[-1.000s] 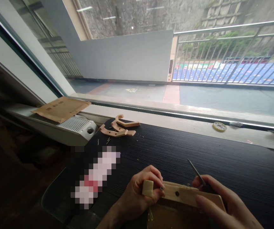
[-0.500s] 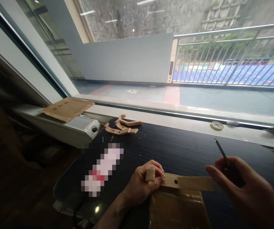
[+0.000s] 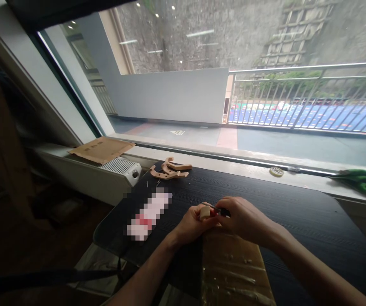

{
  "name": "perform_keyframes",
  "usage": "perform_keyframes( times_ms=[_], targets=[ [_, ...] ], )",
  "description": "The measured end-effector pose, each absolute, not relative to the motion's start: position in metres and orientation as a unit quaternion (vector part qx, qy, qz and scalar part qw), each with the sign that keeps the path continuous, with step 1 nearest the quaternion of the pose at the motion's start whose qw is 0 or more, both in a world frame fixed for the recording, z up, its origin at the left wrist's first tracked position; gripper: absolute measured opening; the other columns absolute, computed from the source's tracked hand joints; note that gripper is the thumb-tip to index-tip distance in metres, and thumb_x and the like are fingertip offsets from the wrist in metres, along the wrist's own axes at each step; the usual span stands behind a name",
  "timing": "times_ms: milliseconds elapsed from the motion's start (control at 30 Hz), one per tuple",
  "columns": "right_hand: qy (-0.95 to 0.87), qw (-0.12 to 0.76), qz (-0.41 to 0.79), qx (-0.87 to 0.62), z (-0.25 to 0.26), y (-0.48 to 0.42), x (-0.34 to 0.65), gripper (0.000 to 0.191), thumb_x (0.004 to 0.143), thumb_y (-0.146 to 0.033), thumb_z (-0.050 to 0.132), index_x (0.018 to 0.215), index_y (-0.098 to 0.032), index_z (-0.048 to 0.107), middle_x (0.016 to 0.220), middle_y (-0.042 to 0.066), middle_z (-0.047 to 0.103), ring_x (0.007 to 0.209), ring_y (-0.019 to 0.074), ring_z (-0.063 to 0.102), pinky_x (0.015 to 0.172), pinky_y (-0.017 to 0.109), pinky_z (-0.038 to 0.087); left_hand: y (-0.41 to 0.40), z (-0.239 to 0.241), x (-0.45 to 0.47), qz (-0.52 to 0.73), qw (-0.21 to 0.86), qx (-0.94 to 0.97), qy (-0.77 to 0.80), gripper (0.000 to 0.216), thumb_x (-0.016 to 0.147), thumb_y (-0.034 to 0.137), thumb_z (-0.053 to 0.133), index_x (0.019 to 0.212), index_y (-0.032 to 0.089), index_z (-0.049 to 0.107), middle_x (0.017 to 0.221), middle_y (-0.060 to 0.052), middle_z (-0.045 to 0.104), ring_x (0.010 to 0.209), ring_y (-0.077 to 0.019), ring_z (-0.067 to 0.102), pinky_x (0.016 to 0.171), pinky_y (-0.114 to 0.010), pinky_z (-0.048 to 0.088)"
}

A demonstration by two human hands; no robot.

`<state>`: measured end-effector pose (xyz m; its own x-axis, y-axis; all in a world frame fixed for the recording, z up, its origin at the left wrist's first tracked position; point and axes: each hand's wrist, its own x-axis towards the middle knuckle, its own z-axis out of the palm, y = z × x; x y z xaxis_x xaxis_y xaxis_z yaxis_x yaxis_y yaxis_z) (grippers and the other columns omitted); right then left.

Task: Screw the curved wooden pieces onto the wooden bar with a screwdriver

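Note:
My left hand is closed around a pale wooden hook, whose blunt end sticks up between the fingers. My right hand grips a screwdriver by its dark handle, with the thin shaft pointing left across the hook. The two hands meet, and most of the wood is hidden behind them, as is the spot where the tip touches. Just below the hands lies a brown, tape-wrapped cardboard box.
More curved wooden hooks lie at the black table's far left, with small screws nearby. A pixelated pink-white item is on the left. A tape roll and green cloth rest along the sill; an envelope lies on a white unit.
My right hand has moved left with the screwdriver, from beyond the hook's right end to my left hand. The view has shifted slightly, and more of the green cloth shows.

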<state>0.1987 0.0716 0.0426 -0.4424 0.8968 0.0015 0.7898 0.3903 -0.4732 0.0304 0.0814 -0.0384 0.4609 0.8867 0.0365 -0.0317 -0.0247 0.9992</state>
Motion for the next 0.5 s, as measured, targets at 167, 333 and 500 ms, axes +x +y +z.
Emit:
perform_keyframes(
  times_ms=[167, 333, 500],
  targets=[
    [-0.822, 0.111, 0.192, -0.525, 0.042, 0.068, 0.198, 0.018, 0.079, -0.024, 0.053, 0.075, -0.020, 0.070, 0.068, 0.004, 0.066, 0.060, 0.0133, 0.053, 0.053, 0.024, 0.030, 0.081, -0.033, 0.026, 0.357, 0.605, 0.625, 0.340, 0.030, 0.070, 0.038, 0.072, 0.078, 0.010, 0.062, 0.079, 0.000, 0.051, 0.069, -0.0105, 0.046, 0.060, -0.021, 0.037],
    [-0.818, 0.106, 0.181, -0.536, 0.041, 0.065, 0.200, 0.019, 0.080, -0.027, 0.053, 0.076, -0.021, 0.070, 0.062, 0.001, 0.063, 0.052, 0.0106, 0.046, 0.047, 0.023, 0.024, 0.074, -0.015, 0.010, 0.325, 0.592, 0.653, 0.344, 0.040, 0.071, 0.031, 0.071, 0.104, 0.014, 0.058, 0.084, -0.001, 0.057, 0.076, -0.0129, 0.053, 0.067, -0.022, 0.041],
    [-0.831, 0.108, 0.175, -0.517, 0.042, 0.066, 0.196, 0.022, 0.082, -0.028, 0.051, 0.070, -0.018, 0.068, 0.057, 0.000, 0.058, 0.049, 0.0090, 0.039, 0.047, 0.024, 0.024, 0.072, -0.005, 0.002, 0.310, 0.543, 0.687, 0.369, 0.032, 0.068, 0.027, 0.072, 0.095, 0.012, 0.064, 0.091, -0.005, 0.062, 0.087, -0.0179, 0.056, 0.079, -0.026, 0.043]
  ],
)
